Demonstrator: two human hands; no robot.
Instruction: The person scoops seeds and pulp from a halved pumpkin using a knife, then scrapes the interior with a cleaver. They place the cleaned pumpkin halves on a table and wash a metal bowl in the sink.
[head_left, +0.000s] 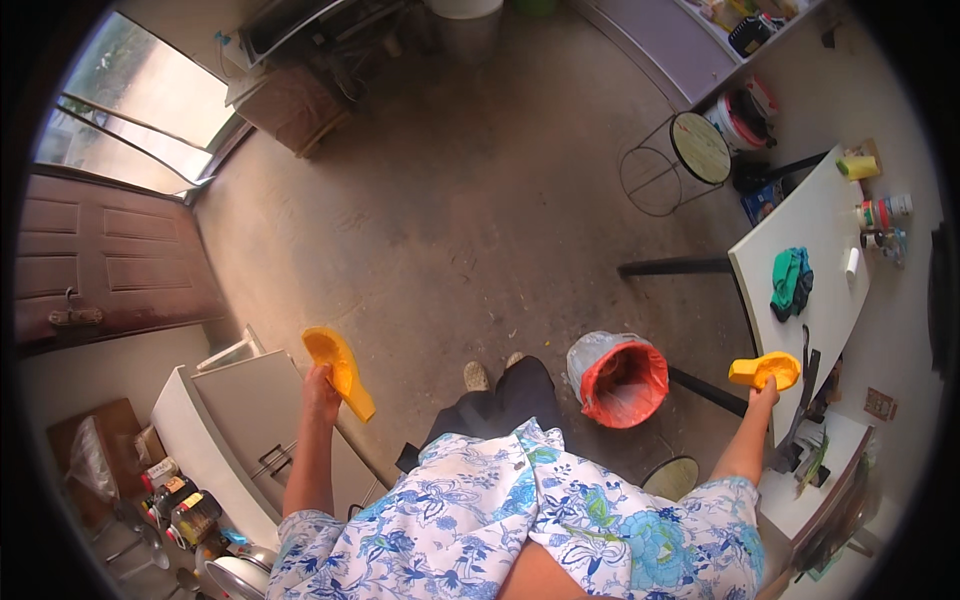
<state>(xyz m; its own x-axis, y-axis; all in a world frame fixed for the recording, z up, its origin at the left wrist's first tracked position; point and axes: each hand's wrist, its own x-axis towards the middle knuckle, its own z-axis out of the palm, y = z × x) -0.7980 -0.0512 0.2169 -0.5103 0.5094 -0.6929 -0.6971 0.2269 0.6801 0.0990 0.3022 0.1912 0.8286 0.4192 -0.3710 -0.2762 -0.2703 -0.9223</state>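
My left hand (321, 394) grips a long yellow-orange piece (346, 367), which looks like a peeled squash half with a hollow at its wider end. It is held out to the left, over the floor beside a white cabinet. Out to the right, my right hand (763, 396) holds a similar half (776, 367), its hollow facing up, near the edge of a white table (817, 217). Between the hands, right of my feet, stands a waste bin (622, 382) with a red liner. Its inside shows little but the liner.
Green and dark cloth (789, 281) lies on the table. A round stool (699, 148) stands beyond it, and another stool (671, 478) is partly hidden by my shirt. Bottles (193, 517) crowd the counter at lower left. A brown door (120, 255) is at far left.
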